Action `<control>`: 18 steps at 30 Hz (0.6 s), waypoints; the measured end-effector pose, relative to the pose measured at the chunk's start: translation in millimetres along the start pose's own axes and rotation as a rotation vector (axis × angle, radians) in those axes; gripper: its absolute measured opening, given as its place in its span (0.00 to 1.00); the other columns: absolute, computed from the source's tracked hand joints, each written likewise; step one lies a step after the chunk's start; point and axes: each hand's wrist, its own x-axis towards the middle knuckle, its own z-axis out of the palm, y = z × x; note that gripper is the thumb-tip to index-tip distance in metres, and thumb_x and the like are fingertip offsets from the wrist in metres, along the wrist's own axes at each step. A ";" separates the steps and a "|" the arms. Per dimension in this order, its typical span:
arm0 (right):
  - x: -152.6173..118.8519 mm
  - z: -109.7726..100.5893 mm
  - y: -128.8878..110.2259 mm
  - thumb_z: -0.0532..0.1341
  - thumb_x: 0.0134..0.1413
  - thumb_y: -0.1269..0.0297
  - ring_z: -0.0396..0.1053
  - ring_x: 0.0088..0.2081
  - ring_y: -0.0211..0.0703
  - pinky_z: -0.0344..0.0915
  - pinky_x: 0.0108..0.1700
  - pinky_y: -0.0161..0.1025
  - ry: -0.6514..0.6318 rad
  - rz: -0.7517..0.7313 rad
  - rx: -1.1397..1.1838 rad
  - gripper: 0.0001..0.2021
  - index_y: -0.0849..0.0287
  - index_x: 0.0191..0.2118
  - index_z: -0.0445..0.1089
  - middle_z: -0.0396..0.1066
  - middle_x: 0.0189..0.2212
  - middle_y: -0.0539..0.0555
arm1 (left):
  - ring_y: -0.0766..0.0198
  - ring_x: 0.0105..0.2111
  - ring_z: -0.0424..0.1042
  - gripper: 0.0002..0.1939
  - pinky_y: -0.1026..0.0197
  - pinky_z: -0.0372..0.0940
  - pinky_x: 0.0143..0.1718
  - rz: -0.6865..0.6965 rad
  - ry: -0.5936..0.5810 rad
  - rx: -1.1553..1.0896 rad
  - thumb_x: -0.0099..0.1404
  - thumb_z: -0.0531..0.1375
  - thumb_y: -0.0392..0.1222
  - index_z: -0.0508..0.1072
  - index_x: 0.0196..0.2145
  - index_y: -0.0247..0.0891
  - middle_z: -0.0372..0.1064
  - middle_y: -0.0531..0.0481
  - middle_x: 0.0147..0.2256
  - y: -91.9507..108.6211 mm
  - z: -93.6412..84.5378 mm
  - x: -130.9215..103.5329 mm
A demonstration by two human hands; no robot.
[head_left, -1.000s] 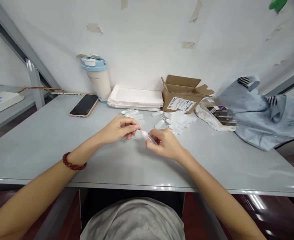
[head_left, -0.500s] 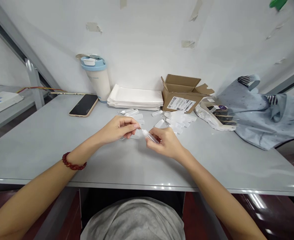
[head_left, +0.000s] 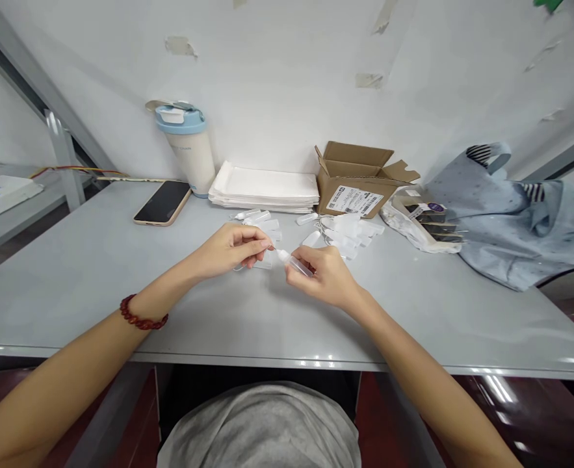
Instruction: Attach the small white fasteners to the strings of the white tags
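Observation:
Between thumb and fingers, my right hand [head_left: 322, 273] grips a small clear plastic tube [head_left: 298, 265] with a white cap. The tube lies tilted, its capped end pointing up and left toward my left hand [head_left: 245, 247]. The fingers of that hand are pinched together just off the cap's tip; what they hold is too small to make out. Behind my left hand lies a group of similar white-capped tubes [head_left: 266, 223], partly hidden by it. A second pile of tubes [head_left: 348, 233], some with thin string loops, lies behind my right hand.
Along the wall stand a blue-lidded cup [head_left: 189, 153], a stack of white envelopes [head_left: 267, 188] and an open cardboard box [head_left: 352, 188]. A phone [head_left: 162, 203] lies at left. Farther right are a plastic-wrapped tray [head_left: 426, 224] and a light blue cloth bag [head_left: 515, 221].
The view has shifted slightly. Both hands keep nearly the same pose, with the tube still in my right hand and my left fingers pinched at its tip.

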 end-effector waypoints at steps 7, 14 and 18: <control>-0.8 0.9 0.9 0.54 0.49 0.61 0.48 0.17 0.31 0.47 0.23 0.32 0.031 -0.006 -0.028 0.10 0.59 0.22 0.60 0.51 0.14 0.44 | 0.70 0.21 0.63 0.13 0.66 0.57 0.23 0.001 0.000 -0.004 0.64 0.57 0.45 0.71 0.27 0.33 0.64 0.53 0.22 -1.0 0.5 0.3; -0.7 2.3 2.8 0.53 0.52 0.60 0.52 0.17 0.32 0.48 0.22 0.32 0.035 0.002 -0.065 0.11 0.61 0.25 0.63 0.56 0.15 0.47 | 0.71 0.20 0.62 0.13 0.67 0.56 0.22 -0.006 0.009 -0.016 0.64 0.58 0.45 0.72 0.28 0.33 0.63 0.54 0.20 -3.5 2.5 1.6; -1.1 3.5 3.1 0.53 0.54 0.59 0.53 0.17 0.33 0.49 0.22 0.32 0.046 -0.004 -0.086 0.11 0.61 0.29 0.65 0.56 0.15 0.46 | 0.71 0.20 0.63 0.11 0.67 0.57 0.21 0.003 0.037 -0.092 0.63 0.59 0.43 0.73 0.30 0.33 0.66 0.53 0.23 -5.0 2.8 2.3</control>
